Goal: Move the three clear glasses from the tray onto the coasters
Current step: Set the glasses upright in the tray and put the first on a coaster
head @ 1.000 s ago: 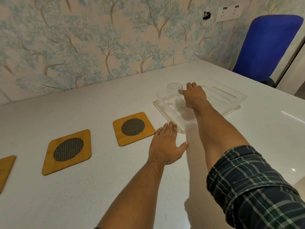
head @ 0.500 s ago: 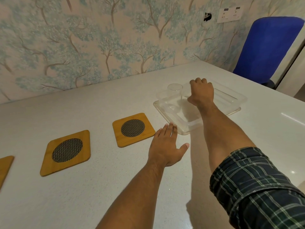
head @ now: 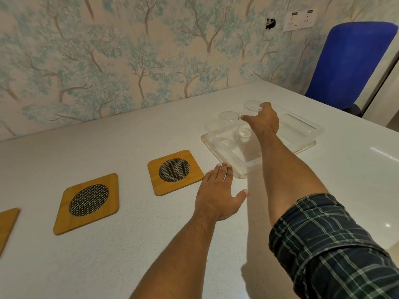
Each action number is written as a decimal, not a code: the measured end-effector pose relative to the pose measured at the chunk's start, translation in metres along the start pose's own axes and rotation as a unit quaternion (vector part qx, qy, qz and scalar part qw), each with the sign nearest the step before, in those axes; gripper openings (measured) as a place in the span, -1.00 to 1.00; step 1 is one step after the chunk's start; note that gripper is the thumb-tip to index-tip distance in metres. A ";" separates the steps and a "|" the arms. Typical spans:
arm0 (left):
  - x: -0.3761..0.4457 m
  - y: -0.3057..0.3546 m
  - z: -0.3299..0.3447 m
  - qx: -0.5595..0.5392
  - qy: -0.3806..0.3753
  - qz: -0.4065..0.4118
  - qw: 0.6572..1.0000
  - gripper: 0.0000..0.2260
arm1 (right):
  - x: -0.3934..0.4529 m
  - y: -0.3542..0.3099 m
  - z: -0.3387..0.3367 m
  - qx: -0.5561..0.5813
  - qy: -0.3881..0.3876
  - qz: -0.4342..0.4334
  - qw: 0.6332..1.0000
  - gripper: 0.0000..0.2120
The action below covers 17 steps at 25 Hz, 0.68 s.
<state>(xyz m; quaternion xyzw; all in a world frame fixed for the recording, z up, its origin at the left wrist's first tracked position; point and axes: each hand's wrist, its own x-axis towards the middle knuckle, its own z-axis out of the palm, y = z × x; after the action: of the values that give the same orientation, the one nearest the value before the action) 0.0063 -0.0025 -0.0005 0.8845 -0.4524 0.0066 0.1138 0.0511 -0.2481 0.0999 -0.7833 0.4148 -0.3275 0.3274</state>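
Wallpaper point(head: 121, 61) with blue trees covers the wall behind a big white table point(head: 121, 251). On that wall sits a white socket plate point(head: 299, 20), and a blue chair point(head: 347, 63) stands at the far right corner of the table.

The right hand point(head: 262, 120) reaches far out over a clear plastic tray point(head: 239, 169). Its arm is stretched long, with a dark checked sleeve point(head: 332, 242) rolled up near the elbow. The fingers and thumb curl around a clear glass point(head: 251, 108), holding it near the top. The glass looks lifted a bit above the tray, tipped a little. A second clear glass point(head: 228, 120) stands in the tray just to the left of it, very close. A round glass shape point(head: 245, 133) shows low in the tray under the hand, but it is too see-through to tell what it is.

The left hand point(head: 218, 193) lies flat on the table with its fingers spread open, holding nothing. Its fingertips are just beside the near corner of the tray.

Three wooden coasters sit in a row on the table, each with a dark round mesh. The nearest coaster point(head: 174, 171) is just left of the left hand. The middle coaster point(head: 88, 202) is farther left. The last coaster point(head: 7, 223) is cut off at the edge.
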 end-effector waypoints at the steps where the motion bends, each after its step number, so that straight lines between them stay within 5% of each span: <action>1: 0.000 0.000 0.000 0.000 0.000 0.000 1.000 -0.19 | 0.000 0.001 0.001 0.001 -0.003 0.000 1.000 -0.19; 14: -0.001 0.000 -0.001 0.003 0.000 0.003 1.000 -0.20 | 0.013 0.001 -0.005 -0.190 -0.082 -0.041 0.977 -0.11; 17: 0.000 -0.001 -0.001 0.000 -0.003 0.003 1.000 -0.20 | 0.017 0.008 -0.023 -0.210 -0.041 -0.041 0.976 -0.24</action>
<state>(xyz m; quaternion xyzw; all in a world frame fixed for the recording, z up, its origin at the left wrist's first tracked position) 0.0072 -0.0016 0.0002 0.8832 -0.4554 0.0046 0.1121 0.0375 -0.2720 0.1107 -0.8634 0.4282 -0.2143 0.1589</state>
